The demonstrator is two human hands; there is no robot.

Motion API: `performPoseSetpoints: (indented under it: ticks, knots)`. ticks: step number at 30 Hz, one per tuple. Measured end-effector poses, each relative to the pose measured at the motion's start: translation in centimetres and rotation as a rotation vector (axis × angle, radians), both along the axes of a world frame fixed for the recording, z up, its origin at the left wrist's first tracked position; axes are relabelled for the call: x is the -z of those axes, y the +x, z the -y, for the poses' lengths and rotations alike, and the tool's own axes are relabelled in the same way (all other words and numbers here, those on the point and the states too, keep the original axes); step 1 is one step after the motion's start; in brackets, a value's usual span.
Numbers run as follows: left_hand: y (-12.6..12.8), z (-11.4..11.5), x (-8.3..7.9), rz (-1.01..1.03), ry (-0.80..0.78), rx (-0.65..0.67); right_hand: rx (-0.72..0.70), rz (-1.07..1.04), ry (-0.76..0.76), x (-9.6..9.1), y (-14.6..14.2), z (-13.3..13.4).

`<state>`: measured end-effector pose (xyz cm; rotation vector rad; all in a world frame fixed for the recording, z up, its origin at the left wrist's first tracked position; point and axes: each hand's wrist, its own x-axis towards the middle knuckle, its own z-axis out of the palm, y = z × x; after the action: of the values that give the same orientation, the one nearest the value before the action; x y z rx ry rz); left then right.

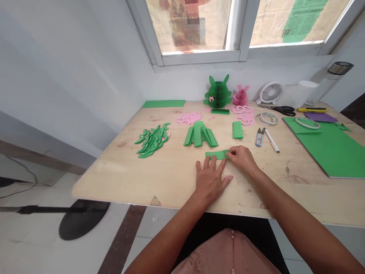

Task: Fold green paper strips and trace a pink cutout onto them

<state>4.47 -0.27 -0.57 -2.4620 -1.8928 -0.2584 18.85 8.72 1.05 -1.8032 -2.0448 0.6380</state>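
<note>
A narrow strip of green paper lies on the wooden table in front of me. My left hand rests flat with fingers spread, its fingertips on the strip's near edge. At the strip's right end, my right hand pinches the paper between thumb and fingers. Just beyond are several folded green paper pieces, standing in a cluster. A small folded green paper packet lies to their right. Curved green paper cutouts are heaped at the left.
Pink cutouts, a green paper figure and a pink one are toward the wall. Thread snips, a white pen, tape rolls, black scissors, a yellow cutter and green sheets lie right.
</note>
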Motion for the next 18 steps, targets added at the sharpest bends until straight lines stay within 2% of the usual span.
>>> performPoseSetpoints:
  ticks: [18]
  knots:
    - [-0.2,-0.1,-0.2,0.007,-0.014,0.017,-0.147,-0.040,-0.105,-1.0,1.1,-2.1]
